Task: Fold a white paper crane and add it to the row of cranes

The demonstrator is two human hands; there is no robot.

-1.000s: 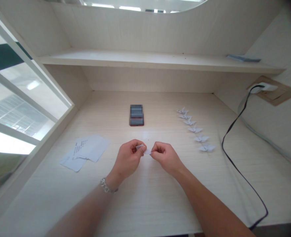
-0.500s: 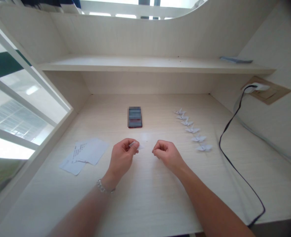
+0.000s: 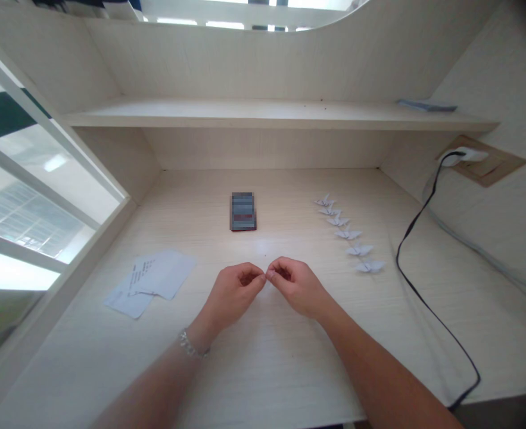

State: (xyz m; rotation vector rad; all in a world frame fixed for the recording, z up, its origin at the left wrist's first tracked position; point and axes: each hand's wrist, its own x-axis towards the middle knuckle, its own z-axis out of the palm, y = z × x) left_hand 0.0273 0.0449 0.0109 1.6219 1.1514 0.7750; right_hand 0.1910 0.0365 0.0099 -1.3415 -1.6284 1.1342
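Note:
My left hand (image 3: 235,296) and my right hand (image 3: 295,288) meet at the fingertips above the pale wooden desk (image 3: 263,369). Their fingers are pinched together, and a small piece of white paper seems hidden inside the left fingers. Farther up the desk, to the right, stands a diagonal row of several white origami cranes (image 3: 342,229). Nearest the left hand lie loose white printed paper sheets (image 3: 162,275). Ahead of the hands rests a dark phone-like rectangular object (image 3: 243,211), pixelated and unclear. A metal chain bracelet (image 3: 190,344) circles my left wrist.
A black cable (image 3: 398,259) curves across the desk's right side from a white wall plug (image 3: 466,156). A long shelf (image 3: 263,116) spans above the desk, with a flat bluish item (image 3: 427,105) on it. A window (image 3: 34,202) borders the left.
The hands have moved from apart to touching at the fingertips. The white paper visible in the left fingers half a second ago is now hidden.

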